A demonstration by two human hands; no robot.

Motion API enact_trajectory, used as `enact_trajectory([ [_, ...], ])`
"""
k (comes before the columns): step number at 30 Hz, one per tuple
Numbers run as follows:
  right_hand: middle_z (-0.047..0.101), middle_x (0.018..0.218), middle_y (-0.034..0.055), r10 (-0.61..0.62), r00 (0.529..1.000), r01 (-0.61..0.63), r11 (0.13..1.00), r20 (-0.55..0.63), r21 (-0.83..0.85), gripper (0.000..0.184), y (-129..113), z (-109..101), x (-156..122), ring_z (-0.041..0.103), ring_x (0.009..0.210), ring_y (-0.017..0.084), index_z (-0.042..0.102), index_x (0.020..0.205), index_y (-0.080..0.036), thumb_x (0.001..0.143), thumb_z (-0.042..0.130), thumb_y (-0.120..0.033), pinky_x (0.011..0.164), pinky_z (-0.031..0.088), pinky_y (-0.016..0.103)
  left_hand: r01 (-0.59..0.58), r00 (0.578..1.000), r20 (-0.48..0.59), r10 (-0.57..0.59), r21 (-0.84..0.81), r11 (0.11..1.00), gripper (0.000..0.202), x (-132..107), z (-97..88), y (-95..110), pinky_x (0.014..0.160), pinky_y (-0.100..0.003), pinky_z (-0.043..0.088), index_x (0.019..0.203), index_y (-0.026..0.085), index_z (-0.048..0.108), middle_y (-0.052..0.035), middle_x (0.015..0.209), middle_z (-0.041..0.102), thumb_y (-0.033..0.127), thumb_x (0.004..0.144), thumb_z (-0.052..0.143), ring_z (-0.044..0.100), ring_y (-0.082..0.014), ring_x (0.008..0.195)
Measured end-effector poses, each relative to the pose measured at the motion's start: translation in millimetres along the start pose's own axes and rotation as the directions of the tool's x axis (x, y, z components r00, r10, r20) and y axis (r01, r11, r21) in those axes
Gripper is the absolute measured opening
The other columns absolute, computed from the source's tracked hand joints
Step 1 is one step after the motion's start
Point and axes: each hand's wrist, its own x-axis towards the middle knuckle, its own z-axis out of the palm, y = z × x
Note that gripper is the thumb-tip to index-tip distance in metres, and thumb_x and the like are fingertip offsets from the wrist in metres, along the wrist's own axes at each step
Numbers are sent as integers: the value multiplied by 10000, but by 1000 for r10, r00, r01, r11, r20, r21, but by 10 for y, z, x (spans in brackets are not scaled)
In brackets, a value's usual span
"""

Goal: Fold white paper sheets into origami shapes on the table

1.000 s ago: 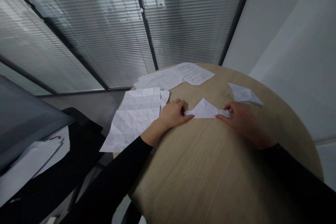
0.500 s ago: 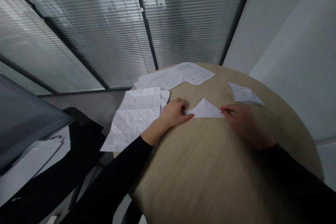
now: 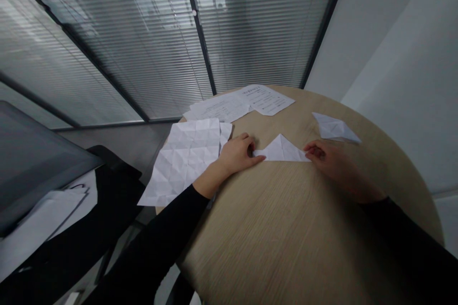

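My left fingers (image 3: 258, 158) and right fingers (image 3: 315, 145), nearly closed, pinch opposite ends of one folded paper (image 3: 281, 149) on the wood-grained tabletop (image 3: 272, 228); a second folded piece (image 3: 335, 127) lies farther right; blinds (image 3: 265, 47) hang behind.

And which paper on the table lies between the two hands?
The peaked, folded paper, its ends at the left hand and right hand; the others lie outside that gap.

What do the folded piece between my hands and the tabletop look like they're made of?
Folded piece: probably plain white paper, matt, judging by its thin, sharp creases. Tabletop: pale wood or wood-look laminate, low sheen; grain lines show, but real or printed, I can't tell.
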Motion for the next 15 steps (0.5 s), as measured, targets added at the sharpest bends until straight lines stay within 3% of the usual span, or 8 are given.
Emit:
enact_trajectory([
  [11, 816, 816, 34, -23, 987, 14, 998, 160, 59, 130, 116, -178, 35, 775, 717, 285, 790, 1003, -331, 957, 742, -443, 646, 637, 439, -7, 1000, 19, 7, -40, 999, 410, -3, 5, 2, 942, -435, 633, 1023, 219, 728, -96, 1167, 762, 608, 1006, 854, 749, -270, 1015],
  [15, 837, 856, 52, -43, 988, 32, 996, 149, 78, 137, 96, -171, 10, 778, 742, 290, 810, 1007, -325, 948, 725, -415, 664, 647, 449, -10, 1000, 17, 11, -70, 997, 385, -1, 31, -11, 908, -429, 623, 1049, 221, 706, -90, 1108, 761, 573, 1003, 855, 739, -263, 968],
])
